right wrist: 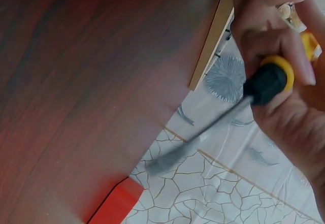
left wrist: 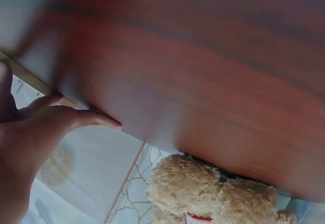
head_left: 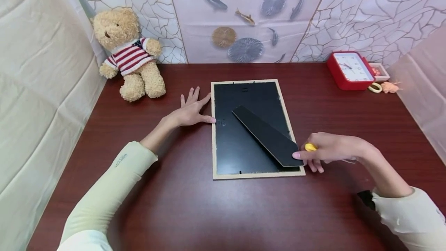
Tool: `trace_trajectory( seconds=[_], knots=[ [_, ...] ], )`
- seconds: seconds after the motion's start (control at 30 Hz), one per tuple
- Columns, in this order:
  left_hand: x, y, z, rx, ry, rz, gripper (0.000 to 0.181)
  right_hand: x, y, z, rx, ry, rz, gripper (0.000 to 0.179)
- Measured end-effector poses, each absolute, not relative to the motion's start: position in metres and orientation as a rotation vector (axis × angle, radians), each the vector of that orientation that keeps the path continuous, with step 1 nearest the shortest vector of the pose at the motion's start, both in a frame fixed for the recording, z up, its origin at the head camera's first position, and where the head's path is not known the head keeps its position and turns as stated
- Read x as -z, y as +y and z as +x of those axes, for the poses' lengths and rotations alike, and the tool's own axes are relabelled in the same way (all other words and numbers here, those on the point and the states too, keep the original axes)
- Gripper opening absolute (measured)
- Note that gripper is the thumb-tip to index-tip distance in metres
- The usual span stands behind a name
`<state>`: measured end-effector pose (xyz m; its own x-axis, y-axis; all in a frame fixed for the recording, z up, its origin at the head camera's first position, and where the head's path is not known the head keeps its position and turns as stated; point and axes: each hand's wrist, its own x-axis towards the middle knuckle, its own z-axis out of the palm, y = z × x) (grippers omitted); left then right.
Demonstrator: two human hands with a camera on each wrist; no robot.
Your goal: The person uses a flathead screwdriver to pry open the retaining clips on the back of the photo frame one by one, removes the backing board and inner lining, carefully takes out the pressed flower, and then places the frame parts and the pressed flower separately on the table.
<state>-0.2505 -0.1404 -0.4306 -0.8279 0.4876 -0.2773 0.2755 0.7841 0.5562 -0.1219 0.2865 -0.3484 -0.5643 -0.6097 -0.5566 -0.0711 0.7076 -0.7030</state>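
A photo frame (head_left: 213, 146) lies face down on the dark red-brown table, its pale wooden rim around a black backing board (head_left: 228, 150). The black stand leg (head_left: 266, 134) slants across the board towards the lower right corner. My left hand (head_left: 191, 112) spreads its fingers beside the left rim, thumb touching the edge. At the lower right corner, the thumb of my right hand (head_left: 331, 147) rests on the wide end of the leg. That hand also holds a screwdriver (right wrist: 266, 82) with a yellow and black handle, its metal shaft pointing away from the frame.
A teddy bear (head_left: 130, 53) in a striped shirt sits at the back left. To the back right stands a red clock (head_left: 352, 71), with a small tray (head_left: 381, 72), a yellow ring-shaped piece (head_left: 375, 87) and an orange item (head_left: 390, 87) beside it.
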Motion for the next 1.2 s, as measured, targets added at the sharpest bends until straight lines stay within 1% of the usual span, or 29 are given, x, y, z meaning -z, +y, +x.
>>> trace_trajectory(
  seconds=[0.1,0.23,0.33,0.43,0.7,0.9,1.07,1.2],
  knots=[
    [0.429,-0.139,-0.257,-0.685,2.528,0.554,0.107,0.342,0.289,-0.119,0.852,2.054,-0.571,0.029],
    [0.428,-0.138,-0.265,-0.655,2.504,0.561,0.113,0.317,0.290,-0.118,0.994,2.198,-0.739,0.002],
    [0.427,-0.137,-0.269,-0.650,2.485,0.596,0.117,0.297,0.278,-0.122,1.155,2.340,-0.831,0.013],
    [0.426,-0.134,-0.271,-0.665,2.454,0.627,0.121,0.283,0.260,-0.126,1.305,2.450,-0.802,0.018],
    [0.424,-0.125,-0.274,-0.668,2.427,0.631,0.125,0.276,0.225,-0.146,1.489,2.611,-0.677,0.023],
    [0.421,-0.123,-0.277,-0.638,2.392,0.668,0.134,0.293,0.209,-0.183,1.593,2.609,-0.603,0.019],
    [0.418,-0.119,-0.281,-0.561,2.386,0.653,0.134,0.317,0.193,-0.213,1.656,2.472,-0.500,0.027],
    [0.418,-0.115,-0.283,-0.489,2.405,0.610,0.139,0.333,0.182,-0.227,1.606,2.451,-0.438,0.029]
  ],
)
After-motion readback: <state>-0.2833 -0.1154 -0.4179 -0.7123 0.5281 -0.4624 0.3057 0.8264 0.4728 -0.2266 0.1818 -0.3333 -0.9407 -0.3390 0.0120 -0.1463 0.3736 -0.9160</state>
